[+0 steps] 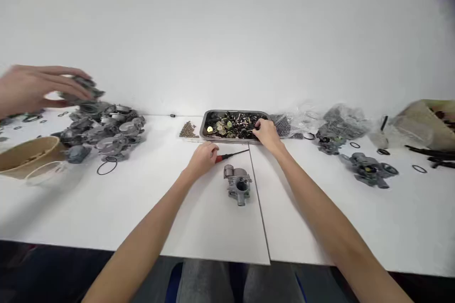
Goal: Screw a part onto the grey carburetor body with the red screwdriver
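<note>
My left hand rests on the white table, fingers curled around the red handle of a small screwdriver whose shaft points right. My right hand reaches into the right end of a metal tray full of small black and brass parts, fingertips among them; what it pinches is hidden. A grey metal carburetor body lies on the table just in front of both hands, touched by neither.
Another person's hand at the far left holds a grey part above a heap of carburetor bodies. A paper bowl, black O-rings, a pile of brass bits, plastic bags and more castings lie around.
</note>
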Tool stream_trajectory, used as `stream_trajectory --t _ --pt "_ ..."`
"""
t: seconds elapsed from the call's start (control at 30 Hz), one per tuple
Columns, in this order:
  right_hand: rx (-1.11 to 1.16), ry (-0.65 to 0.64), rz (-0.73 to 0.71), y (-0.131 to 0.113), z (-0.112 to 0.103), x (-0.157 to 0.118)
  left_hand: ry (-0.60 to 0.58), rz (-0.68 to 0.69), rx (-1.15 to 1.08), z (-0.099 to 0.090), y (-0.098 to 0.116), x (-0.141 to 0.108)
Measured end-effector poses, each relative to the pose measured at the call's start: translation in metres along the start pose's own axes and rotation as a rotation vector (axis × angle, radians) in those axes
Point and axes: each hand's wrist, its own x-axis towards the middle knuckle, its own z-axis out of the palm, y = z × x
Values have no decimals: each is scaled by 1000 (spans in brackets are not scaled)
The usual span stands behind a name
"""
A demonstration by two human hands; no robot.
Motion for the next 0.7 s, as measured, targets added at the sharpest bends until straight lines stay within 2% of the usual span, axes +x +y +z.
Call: stream_trajectory --t 0.27,0.4,0.53,0.6,0.7 --pt "37 103 -22 -5 -31 5 15 -9 -47 1 -2 -1" --pt "196 107 -190 -21 -48 3 115 -12 -197 -5 2 -1" --pt "413 -68 -414 -52 -56 -10 230 -40 -510 -16 9 -2" --pt "490 -185 -483 -71 -56 -19 228 -52 -711 -20 13 -2" --pt "583 -329 -503 -94 -52 -32 186 -25 -945 -24 18 -2"
